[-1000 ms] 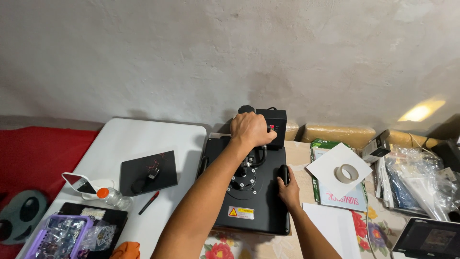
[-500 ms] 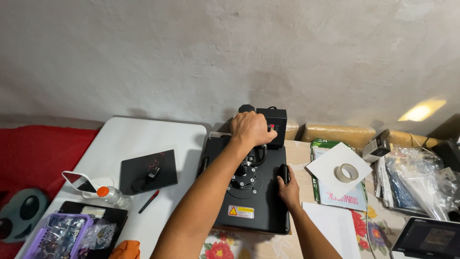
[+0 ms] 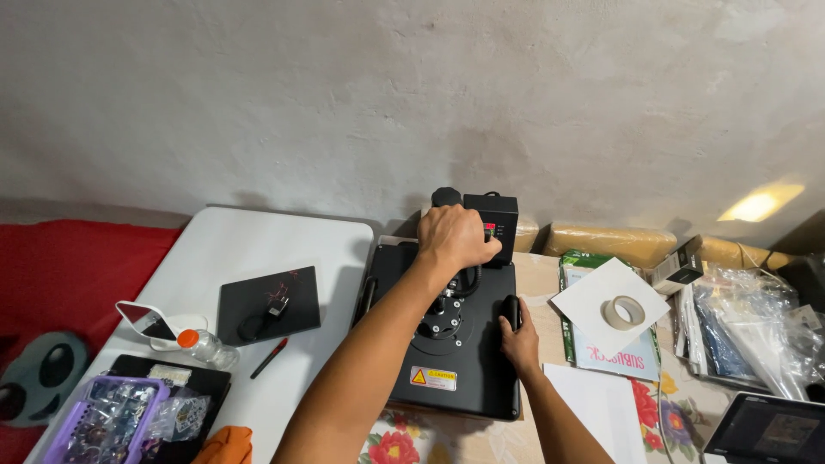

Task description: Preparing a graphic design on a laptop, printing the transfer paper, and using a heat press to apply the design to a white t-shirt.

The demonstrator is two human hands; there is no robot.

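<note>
Gripping the heat press (image 3: 447,361), black, flat-topped, yellow warning label at 6 o'clock, mid-surface: left hand (image 3: 455,239) clamped on its handle, right hand (image 3: 519,337) closed on its side grip at 3 o'clock.

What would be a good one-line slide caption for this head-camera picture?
Left hand reaching over a black heat press near its control box, right hand gripping the press's side handle.

Matt black metal heat press (image 3: 447,378), smooth white table (image 3: 275,249), rough plaster wall (image 3: 344,94).
</note>
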